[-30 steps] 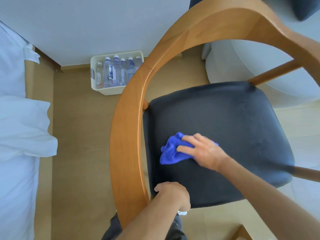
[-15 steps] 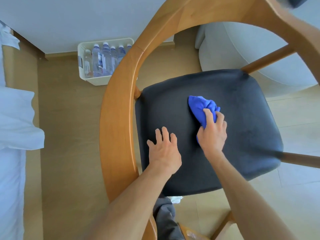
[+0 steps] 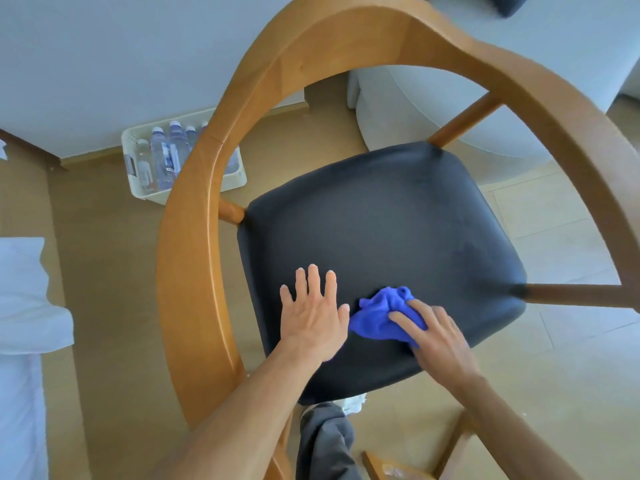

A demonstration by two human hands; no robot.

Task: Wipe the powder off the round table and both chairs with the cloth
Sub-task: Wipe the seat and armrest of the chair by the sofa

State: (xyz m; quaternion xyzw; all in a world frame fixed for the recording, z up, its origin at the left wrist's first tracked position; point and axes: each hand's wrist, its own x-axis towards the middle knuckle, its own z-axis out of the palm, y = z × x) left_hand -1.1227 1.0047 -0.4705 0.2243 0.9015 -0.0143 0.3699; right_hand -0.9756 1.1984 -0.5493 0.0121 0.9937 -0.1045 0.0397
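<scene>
Nearest the camera, a grey trouser leg [image 3: 325, 441] shows below the seat's front edge, with both bare forearms reaching forward over it. The left hand [image 3: 311, 317] lies flat on the near left part of the dark seat cushion [image 3: 398, 220], palm down, its fingers [image 3: 313, 282] straight and slightly spread, holding nothing. Just beside it to the right, touching its thumb side, the blue cloth [image 3: 379, 318] sits bunched on the near part of the cushion. The right hand [image 3: 436, 337] presses down on the cloth, its fingers [image 3: 407, 322] bent over the crumpled fabric and gripping it against the seat.

The cushion belongs to a wooden chair [image 3: 194, 271] whose curved back and armrest loop around the seat on the left and far sides. Beyond the left armrest, on the floor [image 3: 104, 271] against the wall, stands a white basket [image 3: 239, 176] with water bottles [image 3: 162, 157] upright in it. White bedding [image 3: 24, 306] fills the left edge. Farther right, behind the chair, a pale round piece of furniture [image 3: 408, 116] stands on the floor.
</scene>
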